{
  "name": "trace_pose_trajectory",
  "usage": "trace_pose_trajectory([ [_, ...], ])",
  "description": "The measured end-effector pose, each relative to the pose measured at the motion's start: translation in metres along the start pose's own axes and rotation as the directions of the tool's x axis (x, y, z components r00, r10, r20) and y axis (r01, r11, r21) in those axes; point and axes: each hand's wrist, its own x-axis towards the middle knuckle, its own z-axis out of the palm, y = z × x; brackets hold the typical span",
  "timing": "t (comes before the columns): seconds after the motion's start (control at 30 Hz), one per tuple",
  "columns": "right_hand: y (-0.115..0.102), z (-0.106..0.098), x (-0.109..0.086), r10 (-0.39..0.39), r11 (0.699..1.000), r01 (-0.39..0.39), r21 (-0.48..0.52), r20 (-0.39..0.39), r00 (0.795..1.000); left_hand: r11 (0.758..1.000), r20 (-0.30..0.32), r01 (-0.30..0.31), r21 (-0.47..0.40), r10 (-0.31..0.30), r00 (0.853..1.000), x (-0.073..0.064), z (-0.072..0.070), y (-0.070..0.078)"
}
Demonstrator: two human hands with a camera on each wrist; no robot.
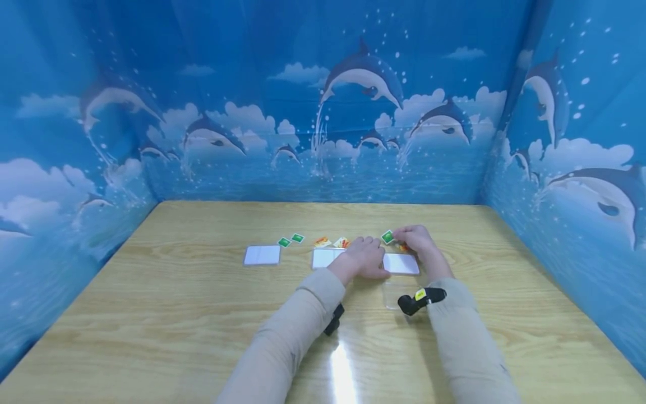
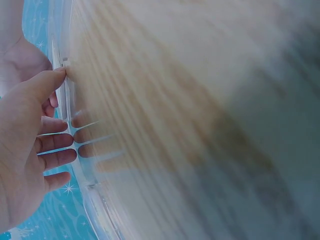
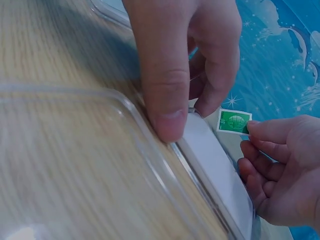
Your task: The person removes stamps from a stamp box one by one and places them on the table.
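Observation:
My right hand (image 1: 418, 238) pinches a small green stamp (image 3: 233, 121) with a white border by one edge, between thumb and forefinger. It holds the stamp just beyond a shallow clear box (image 1: 402, 264) with a white inside. At that box's left end, my left hand (image 1: 365, 258) grips the corner, thumb on the near side and fingers on the far side. An orange stamp (image 1: 403, 247) lies partly hidden beneath the right hand. On the near side of the box, a clear lid (image 3: 122, 97) lies on the table.
Left of my hands are another white-lined box (image 1: 323, 258), partly covered by the left arm, and a third box (image 1: 262, 255). Two orange stamps (image 1: 322, 242) and two green stamps (image 1: 298, 238) lie behind them. A dolphin-printed curtain (image 1: 323, 168) borders the wooden table (image 1: 166, 314).

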Motion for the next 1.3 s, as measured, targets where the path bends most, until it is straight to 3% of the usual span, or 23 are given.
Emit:
trace_pose_trajectory([
  [0.3, 0.001, 0.005, 0.007, 0.061, 0.997, -0.062, -0.041, -0.017, 0.998, 1.0, -0.01, 0.006, 0.026, -0.006, 1.0, 0.003, 0.003, 0.001],
  [0.57, 0.001, 0.01, 0.005, 0.025, 0.992, -0.03, -0.12, -0.043, 0.999, 0.999, 0.0, 0.002, 0.034, -0.002, 1.0, 0.001, 0.0, 0.001],
  [1.3, 0.0, 0.016, -0.001, 0.003, 0.994, -0.013, -0.109, -0.097, 0.995, 0.999, 0.022, 0.009, 0.049, -0.01, 1.0, 0.001, 0.0, 0.002],
])
